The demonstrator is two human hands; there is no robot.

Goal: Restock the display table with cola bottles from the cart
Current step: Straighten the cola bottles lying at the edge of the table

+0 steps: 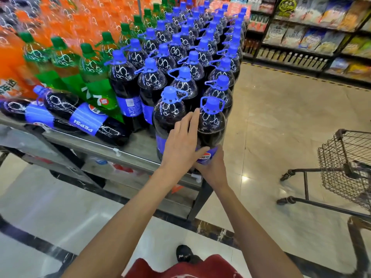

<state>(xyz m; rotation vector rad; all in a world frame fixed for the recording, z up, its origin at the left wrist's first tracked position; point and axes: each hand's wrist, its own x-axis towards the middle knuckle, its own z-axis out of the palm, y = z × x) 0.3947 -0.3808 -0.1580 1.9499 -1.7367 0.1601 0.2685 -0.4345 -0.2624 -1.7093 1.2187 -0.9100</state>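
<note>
Fingers (192,121) of my left hand (180,143) lie straight against the cola bottle (210,125) at the desk's (138,146) near right corner, while my right hand (212,167) grips its base. Rows look nearly full. Two bottles (80,115) lie sideways, near left. I see no stock in the visible part of the cart (349,167).

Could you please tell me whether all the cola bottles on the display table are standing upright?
No, one cola bottle lies on its side at the front edge of the table.
</note>
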